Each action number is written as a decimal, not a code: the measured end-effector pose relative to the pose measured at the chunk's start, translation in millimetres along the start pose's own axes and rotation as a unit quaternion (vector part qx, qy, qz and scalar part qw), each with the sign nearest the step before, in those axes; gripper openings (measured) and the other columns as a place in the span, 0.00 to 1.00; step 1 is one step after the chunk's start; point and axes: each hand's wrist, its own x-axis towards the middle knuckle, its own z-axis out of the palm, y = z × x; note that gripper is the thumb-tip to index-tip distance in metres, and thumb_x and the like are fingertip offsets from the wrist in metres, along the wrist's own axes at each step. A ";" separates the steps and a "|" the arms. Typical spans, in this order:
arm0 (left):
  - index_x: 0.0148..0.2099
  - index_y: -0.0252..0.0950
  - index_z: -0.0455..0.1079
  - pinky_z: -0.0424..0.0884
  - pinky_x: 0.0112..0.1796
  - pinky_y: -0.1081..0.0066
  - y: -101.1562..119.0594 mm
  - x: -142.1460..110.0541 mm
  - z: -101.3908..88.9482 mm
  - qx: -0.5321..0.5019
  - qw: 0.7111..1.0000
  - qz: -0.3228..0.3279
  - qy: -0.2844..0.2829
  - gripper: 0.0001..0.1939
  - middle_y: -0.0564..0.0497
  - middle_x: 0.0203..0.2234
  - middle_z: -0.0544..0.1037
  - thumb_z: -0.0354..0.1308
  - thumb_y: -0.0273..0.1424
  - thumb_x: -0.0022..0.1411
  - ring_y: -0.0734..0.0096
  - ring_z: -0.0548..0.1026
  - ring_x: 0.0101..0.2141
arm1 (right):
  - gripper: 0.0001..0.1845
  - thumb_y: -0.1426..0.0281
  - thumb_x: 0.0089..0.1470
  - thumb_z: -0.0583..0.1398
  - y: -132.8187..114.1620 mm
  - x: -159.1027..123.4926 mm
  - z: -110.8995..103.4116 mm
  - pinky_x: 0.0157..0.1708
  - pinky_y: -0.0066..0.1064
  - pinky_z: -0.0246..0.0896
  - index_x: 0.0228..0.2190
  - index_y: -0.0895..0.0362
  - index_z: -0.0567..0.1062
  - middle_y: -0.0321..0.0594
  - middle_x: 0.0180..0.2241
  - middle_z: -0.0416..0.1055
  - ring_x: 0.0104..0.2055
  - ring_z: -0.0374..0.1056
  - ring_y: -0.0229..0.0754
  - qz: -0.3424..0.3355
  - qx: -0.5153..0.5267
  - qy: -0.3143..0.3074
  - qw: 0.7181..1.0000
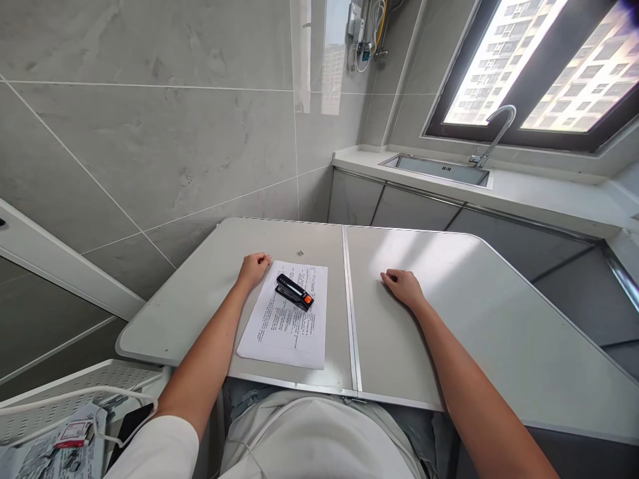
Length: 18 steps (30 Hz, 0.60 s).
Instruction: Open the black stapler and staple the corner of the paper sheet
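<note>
A printed sheet or small stack of white paper [284, 339] lies on the left half of the folding table [399, 352]. On top of it rests a black stapler [294, 292] with an orange patch at one end, set at a slant. Just beyond the paper's far edge is a tiny metallic strip [300, 253], which looks like staples. My left hand [254, 270] rests closed on the tabletop beside the paper's upper left corner, with nothing visible in it. Over on the right half, my right hand [404, 287] lies in a loose fist, holding nothing visible and apart from the paper and stapler.
A metal seam [351, 313] divides the tabletop. At lower left stands a white perforated basket [64, 392] with papers and packets inside. A counter with a sink [439, 169] and a faucet [494, 136] runs under the window. A grey tiled wall [200, 133] rises behind the table.
</note>
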 end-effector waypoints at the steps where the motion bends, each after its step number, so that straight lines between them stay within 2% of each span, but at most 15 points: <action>1: 0.25 0.36 0.71 0.56 0.30 0.70 -0.4 0.1 0.0 0.001 1.000 0.002 -0.001 0.20 0.56 0.16 0.62 0.54 0.42 0.64 0.73 0.59 0.23 | 0.24 0.54 0.60 0.53 -0.3 0.0 -0.2 0.27 0.31 0.44 0.18 0.53 0.58 0.31 0.19 0.51 0.25 0.47 0.38 0.000 0.001 0.000 1.000; 14: 0.24 0.37 0.70 0.57 0.29 0.69 -5.2 1.2 1.5 0.007 1.000 0.010 -0.005 0.21 0.56 0.16 0.64 0.54 0.44 0.65 0.72 0.60 0.22 | 0.24 0.56 0.60 0.55 -0.9 -0.5 -2.7 0.27 0.30 0.43 0.18 0.53 0.55 0.30 0.18 0.51 0.25 0.46 0.37 0.012 0.018 0.002 1.000; 16: 0.24 0.37 0.70 0.58 0.29 0.69 -5.6 1.5 2.0 0.009 1.000 0.011 -0.005 0.20 0.56 0.16 0.65 0.54 0.44 0.65 0.72 0.60 0.22 | 0.25 0.55 0.61 0.55 -13.3 -1.2 -2.8 0.27 0.31 0.45 0.19 0.53 0.57 0.31 0.18 0.53 0.24 0.47 0.37 0.007 0.038 0.025 0.999; 18: 0.24 0.37 0.70 0.57 0.28 0.69 -5.8 1.6 2.6 0.011 1.000 0.013 -0.004 0.21 0.55 0.16 0.66 0.54 0.43 0.65 0.72 0.61 0.22 | 0.24 0.54 0.64 0.54 -40.1 -5.9 0.3 0.28 0.31 0.50 0.20 0.53 0.60 0.32 0.19 0.58 0.24 0.52 0.38 -0.026 0.075 0.039 0.996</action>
